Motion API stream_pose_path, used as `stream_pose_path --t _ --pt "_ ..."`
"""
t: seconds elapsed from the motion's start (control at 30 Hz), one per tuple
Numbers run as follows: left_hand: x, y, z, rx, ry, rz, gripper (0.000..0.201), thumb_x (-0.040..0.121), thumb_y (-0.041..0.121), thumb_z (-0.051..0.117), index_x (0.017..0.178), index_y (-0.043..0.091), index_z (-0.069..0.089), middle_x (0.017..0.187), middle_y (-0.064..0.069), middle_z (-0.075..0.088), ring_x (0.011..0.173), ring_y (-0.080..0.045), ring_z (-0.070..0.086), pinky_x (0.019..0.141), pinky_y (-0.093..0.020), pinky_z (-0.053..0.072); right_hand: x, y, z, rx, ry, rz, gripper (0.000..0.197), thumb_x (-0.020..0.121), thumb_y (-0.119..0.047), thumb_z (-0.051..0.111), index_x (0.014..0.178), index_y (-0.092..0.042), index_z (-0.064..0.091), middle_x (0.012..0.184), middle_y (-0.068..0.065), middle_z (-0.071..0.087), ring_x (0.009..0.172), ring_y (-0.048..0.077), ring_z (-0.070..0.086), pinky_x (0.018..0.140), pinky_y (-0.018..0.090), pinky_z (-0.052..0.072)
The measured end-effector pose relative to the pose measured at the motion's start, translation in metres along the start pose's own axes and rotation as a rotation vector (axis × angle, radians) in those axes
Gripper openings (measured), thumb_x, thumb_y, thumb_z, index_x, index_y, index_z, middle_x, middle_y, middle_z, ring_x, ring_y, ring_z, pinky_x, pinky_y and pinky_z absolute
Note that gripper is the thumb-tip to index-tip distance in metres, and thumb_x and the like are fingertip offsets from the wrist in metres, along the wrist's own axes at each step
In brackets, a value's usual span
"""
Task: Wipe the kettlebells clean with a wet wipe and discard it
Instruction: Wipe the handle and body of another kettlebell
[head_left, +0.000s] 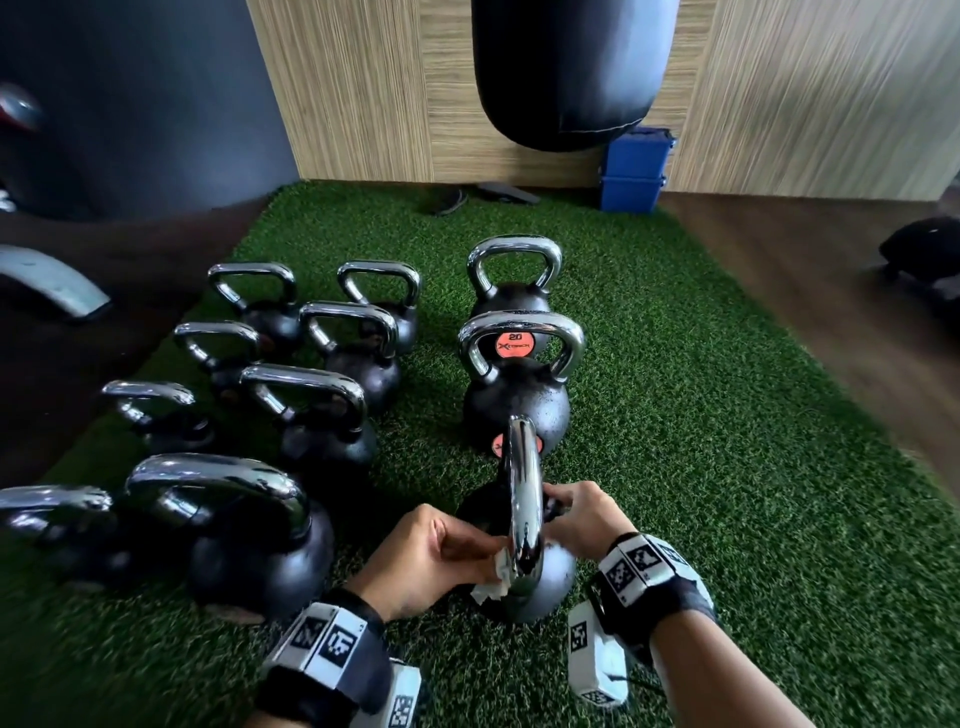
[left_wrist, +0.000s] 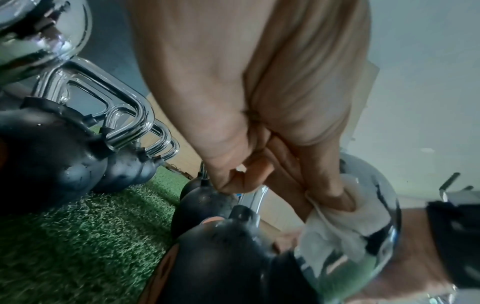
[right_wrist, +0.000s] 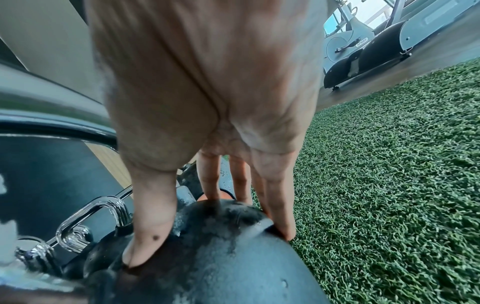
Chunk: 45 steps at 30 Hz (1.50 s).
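Observation:
The nearest black kettlebell (head_left: 545, 577) of the right-hand column stands on the green turf, its chrome handle (head_left: 523, 493) edge-on to me. My left hand (head_left: 483, 556) pinches a crumpled white wet wipe (head_left: 496, 574) against the near foot of that handle. The left wrist view shows the curled fingers (left_wrist: 335, 191) bunching the wipe (left_wrist: 335, 224) against the chrome (left_wrist: 387, 222). My right hand (head_left: 566, 514) rests on the kettlebell's far right side. In the right wrist view its thumb (right_wrist: 148, 236) and straight fingers (right_wrist: 280, 216) lie spread over the black ball (right_wrist: 221, 263).
Two more kettlebells (head_left: 514, 400) stand in line behind this one, and several others (head_left: 311, 415) fill rows to the left. A black punching bag (head_left: 566, 73) hangs ahead beside blue boxes (head_left: 634, 171). Bare turf (head_left: 753, 467) spreads right, then wooden floor with exercise machines (right_wrist: 376, 47).

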<state>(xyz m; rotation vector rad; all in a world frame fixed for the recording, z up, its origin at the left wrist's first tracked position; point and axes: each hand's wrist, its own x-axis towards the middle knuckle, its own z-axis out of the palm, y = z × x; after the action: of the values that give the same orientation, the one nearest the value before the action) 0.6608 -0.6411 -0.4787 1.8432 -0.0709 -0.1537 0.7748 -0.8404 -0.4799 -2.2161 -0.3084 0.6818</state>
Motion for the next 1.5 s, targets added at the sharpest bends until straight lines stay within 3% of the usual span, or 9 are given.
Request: stream_pose_path --t 0.33,0.43,0.53,0.7,0.87,1.07,1.17,1.3,1.5 --pt "0.0 -0.008 0.004 -0.084 0.051 -0.058 0.027 0.083 0.023 0.081 0.109 0.024 0.079 0.108 0.002 0.078 0.104 -0.014 0.073 0.092 -0.022 0.054 -0.001 -0.014 -0.011 -0.195 -0.084 0.014 0.034 0.083 -0.021 0.075 0.116 -0.017 0.07 0.102 0.001 0.074 0.085 0.013 0.069 0.081 0.03 0.058" --pt "0.005 0.005 -0.003 -0.33 0.214 -0.124 0.033 0.077 0.02 0.079 0.108 0.028 0.078 0.105 -0.003 0.078 0.091 -0.011 0.075 0.081 -0.019 0.057 -0.007 -0.03 -0.026 -0.321 0.179 -0.066 0.021 0.092 -0.012 0.06 0.109 -0.01 0.072 0.105 0.006 0.073 0.087 0.018 0.07 0.079 0.032 0.06" --pt "0.015 0.024 -0.007 -0.619 0.321 -0.154 0.043 0.074 0.021 0.078 0.117 0.016 0.074 0.104 -0.009 0.078 0.073 -0.007 0.07 0.058 -0.015 0.043 -0.016 -0.054 -0.041 0.091 0.413 -0.42 0.009 0.087 0.004 0.065 0.094 0.006 0.069 0.095 0.021 0.068 0.076 0.022 0.064 0.066 0.021 0.055" --pt "0.026 0.046 -0.011 -0.833 0.27 -0.182 0.049 0.069 0.028 0.081 0.114 0.01 0.069 0.084 0.0 0.071 0.063 -0.005 0.061 0.055 -0.019 0.049 -0.029 -0.07 -0.045 0.067 0.129 -0.713 0.04 0.064 -0.043 0.085 0.101 -0.047 0.071 0.097 -0.014 0.072 0.07 0.008 0.069 0.06 0.029 0.06" --pt "0.028 0.057 -0.002 -0.748 0.268 -0.19 0.043 0.07 0.03 0.08 0.106 0.008 0.069 0.1 -0.009 0.077 0.082 -0.013 0.074 0.073 -0.025 0.06 -0.03 -0.069 -0.041 0.065 0.223 -0.73 0.044 0.064 -0.053 0.083 0.103 -0.037 0.073 0.096 -0.018 0.072 0.076 0.005 0.071 0.064 0.028 0.062" --pt "0.027 0.057 -0.012 -0.28 0.22 -0.078 0.025 0.093 0.016 0.07 0.114 0.028 0.074 0.118 0.003 0.074 0.112 -0.01 0.064 0.097 -0.031 0.049 -0.034 -0.071 -0.038 0.201 0.339 -0.646 0.023 0.074 -0.005 0.083 0.095 -0.005 0.076 0.087 0.002 0.074 0.065 0.003 0.069 0.057 0.015 0.055" --pt "0.03 0.027 -0.021 0.344 0.065 -0.096 0.081 0.083 0.01 0.076 0.147 0.045 0.041 0.151 0.016 0.045 0.142 -0.007 0.036 0.115 -0.032 0.036 -0.029 -0.061 -0.048 0.348 0.334 -0.553 0.02 0.076 0.013 0.073 0.095 0.011 0.069 0.079 0.011 0.068 0.052 -0.003 0.061 0.05 0.009 0.049" --pt "0.034 -0.021 0.012 0.779 -0.218 -0.187 0.155 0.054 0.062 0.088 0.153 0.035 -0.029 0.162 0.008 -0.032 0.15 -0.02 -0.027 0.125 -0.047 -0.001 -0.028 -0.041 -0.053 0.374 0.377 -0.378 0.02 0.078 0.012 0.072 0.098 0.012 0.068 0.089 0.024 0.069 0.053 -0.002 0.056 0.051 0.007 0.046" --pt "0.037 -0.047 0.051 0.816 0.171 0.222 0.129 0.064 0.068 0.073 0.155 0.001 0.011 0.155 -0.018 0.026 0.143 -0.036 0.03 0.12 -0.052 0.03 -0.018 -0.018 -0.046 0.321 0.319 -0.251 0.016 0.078 0.014 0.07 0.092 0.018 0.064 0.071 0.006 0.058 0.046 -0.007 0.051 0.046 0.006 0.042"
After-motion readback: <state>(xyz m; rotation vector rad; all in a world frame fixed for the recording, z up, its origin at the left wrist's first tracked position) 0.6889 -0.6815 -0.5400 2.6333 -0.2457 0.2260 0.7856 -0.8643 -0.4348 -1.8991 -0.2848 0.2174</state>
